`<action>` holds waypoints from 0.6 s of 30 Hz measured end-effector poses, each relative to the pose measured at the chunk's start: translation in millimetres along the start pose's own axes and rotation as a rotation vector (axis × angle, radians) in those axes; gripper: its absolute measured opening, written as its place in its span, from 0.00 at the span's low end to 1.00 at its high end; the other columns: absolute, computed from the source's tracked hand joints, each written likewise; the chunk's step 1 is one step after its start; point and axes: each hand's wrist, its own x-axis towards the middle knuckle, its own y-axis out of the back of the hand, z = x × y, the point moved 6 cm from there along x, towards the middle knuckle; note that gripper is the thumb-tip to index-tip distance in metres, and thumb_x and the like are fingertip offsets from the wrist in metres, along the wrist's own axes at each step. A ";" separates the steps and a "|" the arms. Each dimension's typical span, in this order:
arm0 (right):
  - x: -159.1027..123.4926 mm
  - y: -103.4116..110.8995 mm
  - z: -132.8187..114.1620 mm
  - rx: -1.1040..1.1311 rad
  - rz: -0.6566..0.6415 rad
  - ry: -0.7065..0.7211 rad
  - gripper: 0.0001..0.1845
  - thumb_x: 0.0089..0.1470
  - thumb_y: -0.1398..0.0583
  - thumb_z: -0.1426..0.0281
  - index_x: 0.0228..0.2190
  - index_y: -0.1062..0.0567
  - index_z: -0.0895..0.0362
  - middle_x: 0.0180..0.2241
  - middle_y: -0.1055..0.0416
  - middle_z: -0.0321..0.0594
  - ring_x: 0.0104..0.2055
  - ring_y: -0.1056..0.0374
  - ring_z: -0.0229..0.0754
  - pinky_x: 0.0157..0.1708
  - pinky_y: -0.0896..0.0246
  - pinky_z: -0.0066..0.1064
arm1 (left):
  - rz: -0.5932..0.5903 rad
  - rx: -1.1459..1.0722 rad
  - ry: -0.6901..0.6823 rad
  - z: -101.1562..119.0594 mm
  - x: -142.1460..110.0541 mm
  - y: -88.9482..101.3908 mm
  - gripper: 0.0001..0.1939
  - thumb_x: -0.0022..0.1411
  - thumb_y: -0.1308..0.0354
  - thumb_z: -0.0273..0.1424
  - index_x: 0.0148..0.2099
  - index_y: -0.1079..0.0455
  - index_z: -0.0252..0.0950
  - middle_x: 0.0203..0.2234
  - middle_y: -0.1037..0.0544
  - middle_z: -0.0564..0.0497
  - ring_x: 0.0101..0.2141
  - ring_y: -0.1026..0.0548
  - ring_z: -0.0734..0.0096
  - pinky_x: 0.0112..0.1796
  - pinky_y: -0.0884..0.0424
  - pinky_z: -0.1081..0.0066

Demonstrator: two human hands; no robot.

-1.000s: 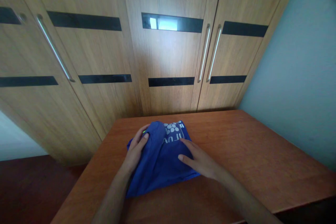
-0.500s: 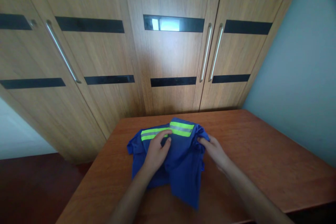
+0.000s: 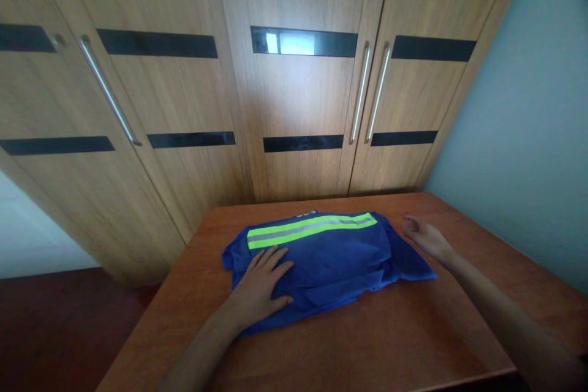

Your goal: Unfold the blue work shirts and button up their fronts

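A blue work garment [image 3: 331, 266], probably a shirt or jacket, lies spread on the table with a yellow-green and silver reflective strip [image 3: 312, 229] across its far part. My left hand [image 3: 261, 285] rests flat on its left side, fingers spread just below the strip. Beyond the garment's right end, my right hand [image 3: 427, 239] hovers close to the cloth but apart from it. Its fingers are loosely curled together, and nothing shows in them. A sleeve-like flap [image 3: 413, 263] points right, below that hand. Folds run along the garment's near edge.
The reddish-brown wooden table [image 3: 404, 331] reaches back to a wooden wardrobe [image 3: 303, 98] with dark strips and long metal handles [image 3: 361, 95]. At the right stands a pale blue-grey wall [image 3: 528, 135]. Dark red floor [image 3: 59, 318] shows at the lower left.
The bunched right part of the garment has been opened out to the right, so the strip runs unbroken. My right hand has let go and moved right; my left hand has flattened and lowered.
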 end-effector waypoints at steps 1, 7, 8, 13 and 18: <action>-6.7 -7.0 -6.1 -0.060 -0.035 0.096 0.29 0.45 0.44 0.73 0.51 0.30 0.62 0.48 0.28 0.53 0.50 0.31 0.52 0.51 0.38 0.45 | 0.008 0.012 -0.004 0.1 1.5 0.1 0.30 0.54 0.38 0.34 0.59 0.36 0.45 0.63 0.40 0.46 0.62 0.46 0.50 0.60 0.50 0.47; -64.3 -70.9 -45.3 -0.310 -0.425 0.571 0.40 0.35 0.47 0.82 0.54 0.32 0.57 0.63 0.46 0.43 0.66 0.55 0.47 0.63 0.57 0.45 | 0.148 -0.173 0.056 -15.1 8.6 10.0 0.20 0.59 0.52 0.21 0.50 0.28 0.40 0.48 0.24 0.48 0.50 0.28 0.61 0.53 0.36 0.60; -68.4 -76.7 -46.5 -0.335 -0.425 0.576 0.39 0.37 0.47 0.82 0.54 0.31 0.57 0.61 0.42 0.44 0.65 0.51 0.47 0.62 0.55 0.44 | 0.170 -0.231 0.080 -18.7 9.3 14.0 0.19 0.60 0.53 0.22 0.49 0.28 0.41 0.47 0.23 0.48 0.48 0.27 0.62 0.52 0.34 0.62; -74.7 -79.5 -64.0 -0.352 -0.436 0.548 0.21 0.53 0.50 0.75 0.45 0.25 0.57 0.46 0.26 0.46 0.50 0.33 0.48 0.53 0.43 0.42 | 0.230 -0.420 0.117 -25.8 10.2 43.5 0.16 0.62 0.53 0.28 0.47 0.28 0.41 0.43 0.21 0.50 0.44 0.25 0.61 0.48 0.33 0.64; -66.0 -43.8 -117.1 -0.180 -0.377 0.525 0.14 0.57 0.50 0.68 0.28 0.25 0.54 0.31 0.26 0.41 0.36 0.32 0.45 0.40 0.38 0.35 | 0.381 -0.451 0.223 -39.5 11.0 89.1 0.15 0.62 0.52 0.35 0.44 0.26 0.39 0.39 0.21 0.49 0.41 0.25 0.61 0.45 0.31 0.64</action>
